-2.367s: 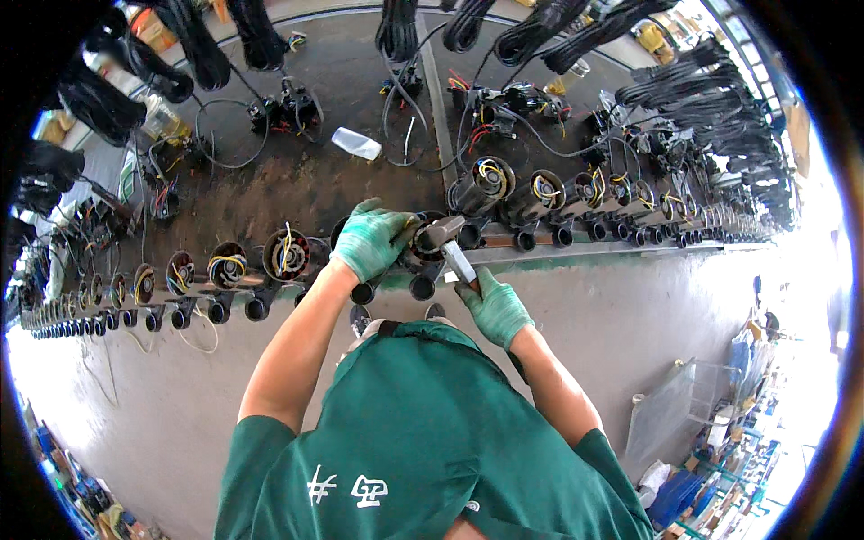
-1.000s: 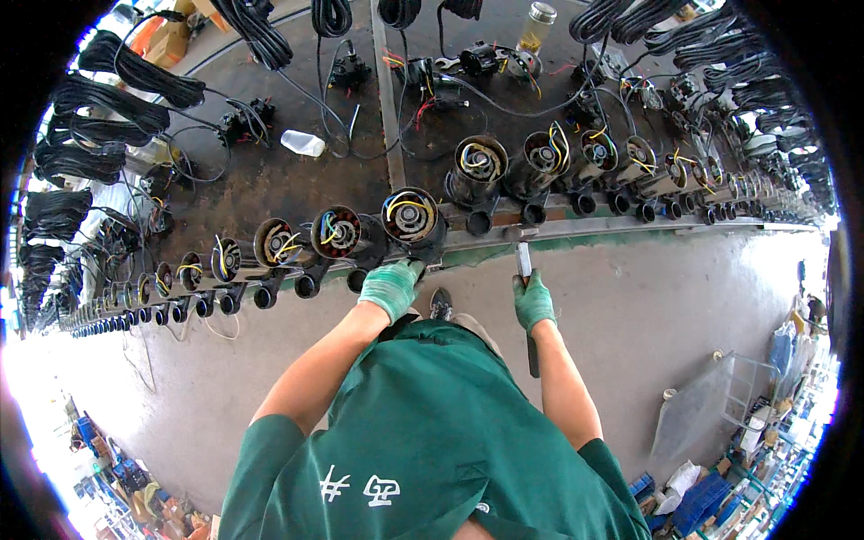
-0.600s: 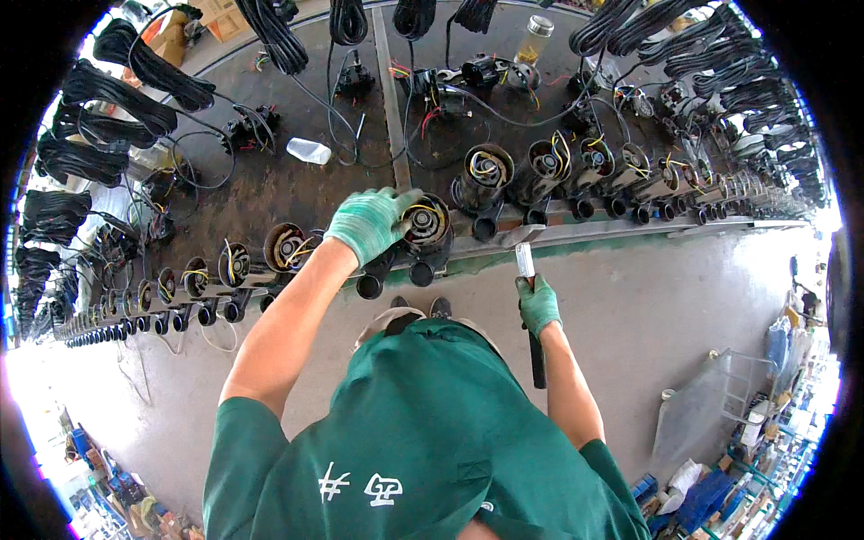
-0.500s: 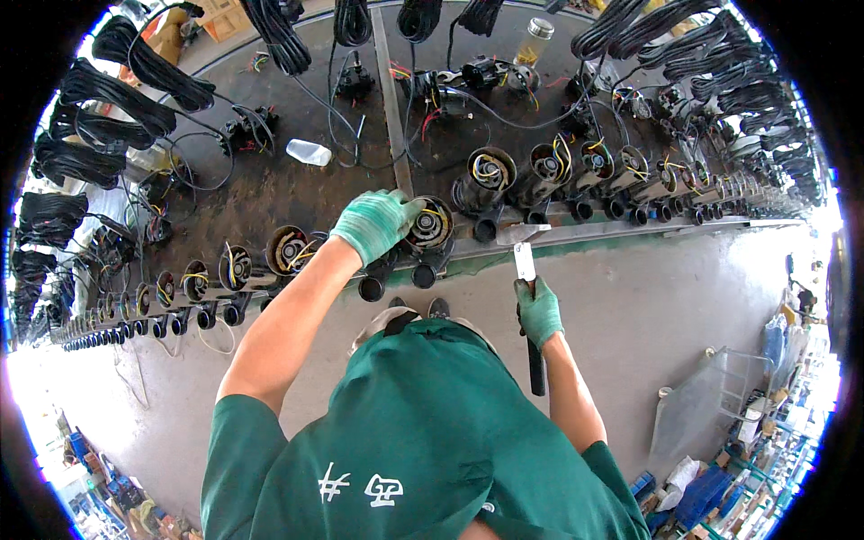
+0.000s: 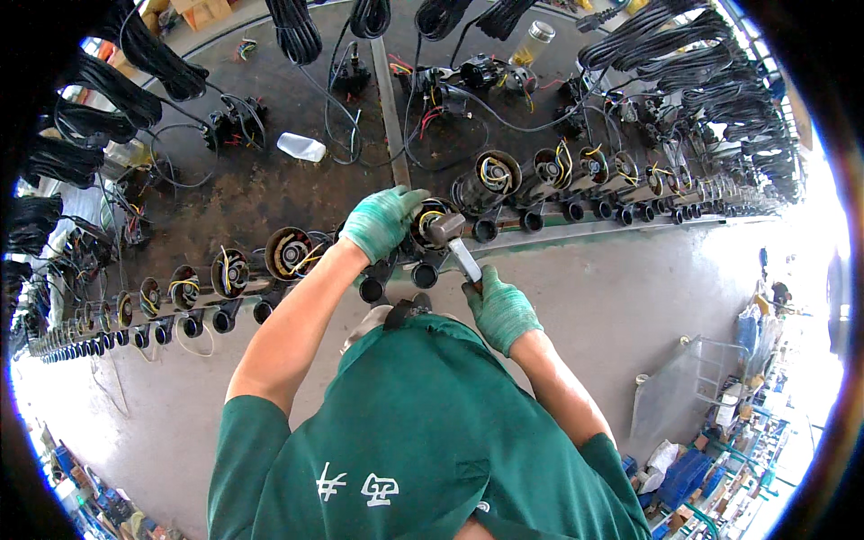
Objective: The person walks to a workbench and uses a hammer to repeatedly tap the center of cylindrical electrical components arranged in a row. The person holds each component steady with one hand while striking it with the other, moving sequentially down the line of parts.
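Observation:
In front of me at the bench edge stands a black cylindrical motor housing with copper-coloured windings and yellow wire inside its open top. My left hand, in a green knit glove, is closed around its left rim. A hammer is gripped in my gloved right hand. The hammer's metal head lies over the right part of the housing's opening and hides some of the inside; whether it touches cannot be made out. Below that opening, a short black side tube points toward me.
Similar housings line the bench edge on both sides. Bundled black cables hang above the dark bench top. A white plastic piece and a glass jar stand farther back. A flat cart is on the floor at right.
My right hand has swung the hammer up and left, from beside the bench edge to over the housing. My left hand stays on the same housing. The view has shifted slightly.

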{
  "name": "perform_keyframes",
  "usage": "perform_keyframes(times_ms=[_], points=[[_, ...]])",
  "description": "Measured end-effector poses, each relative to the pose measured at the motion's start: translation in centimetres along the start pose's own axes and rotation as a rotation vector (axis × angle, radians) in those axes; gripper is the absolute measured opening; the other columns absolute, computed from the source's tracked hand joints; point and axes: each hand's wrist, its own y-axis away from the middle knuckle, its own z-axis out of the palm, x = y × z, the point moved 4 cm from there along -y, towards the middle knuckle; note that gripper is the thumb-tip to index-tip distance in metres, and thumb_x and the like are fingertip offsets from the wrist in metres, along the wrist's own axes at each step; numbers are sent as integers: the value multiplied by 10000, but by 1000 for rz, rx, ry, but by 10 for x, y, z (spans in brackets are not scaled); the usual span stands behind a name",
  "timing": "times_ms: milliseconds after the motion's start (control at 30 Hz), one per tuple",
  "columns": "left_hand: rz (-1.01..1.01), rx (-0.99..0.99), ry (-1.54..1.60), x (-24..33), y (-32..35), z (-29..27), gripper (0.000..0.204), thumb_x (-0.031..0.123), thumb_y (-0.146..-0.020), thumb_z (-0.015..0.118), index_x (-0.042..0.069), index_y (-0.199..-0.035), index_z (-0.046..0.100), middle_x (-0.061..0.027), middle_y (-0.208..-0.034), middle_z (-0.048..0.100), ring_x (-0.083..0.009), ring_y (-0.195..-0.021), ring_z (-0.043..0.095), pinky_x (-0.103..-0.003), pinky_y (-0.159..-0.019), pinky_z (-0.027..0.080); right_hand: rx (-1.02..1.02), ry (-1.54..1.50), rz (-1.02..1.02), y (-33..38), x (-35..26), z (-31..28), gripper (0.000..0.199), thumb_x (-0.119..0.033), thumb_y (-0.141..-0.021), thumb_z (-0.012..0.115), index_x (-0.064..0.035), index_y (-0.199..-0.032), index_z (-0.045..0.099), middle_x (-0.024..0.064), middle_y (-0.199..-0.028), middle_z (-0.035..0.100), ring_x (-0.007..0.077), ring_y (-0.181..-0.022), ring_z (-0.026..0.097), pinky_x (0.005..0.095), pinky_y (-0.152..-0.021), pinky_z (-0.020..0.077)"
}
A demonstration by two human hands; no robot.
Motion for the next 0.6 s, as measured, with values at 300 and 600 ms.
perform_keyframes(times_ms=[300,600], points=[[191,-97,53,13,-2,-13,474,66,-816,752,105,-1284,691,-158,-1374,620,-377,-1195,635,-445,-1021,532,83,-163,13,-10,8,2,341,-323,-1040,585,-21,-1174,502,315,-921,698,539,-917,659,598,-752,505],[59,-13,-78,-17,-19,8,260,136,-919,673,104,-1170,730,-162,-1136,718,-391,-972,704,-463,-800,576,116,-163,11,2,-3,-10,330,-322,-1033,617,-16,-1123,533,298,-848,675,533,-861,654,554,-733,503]])
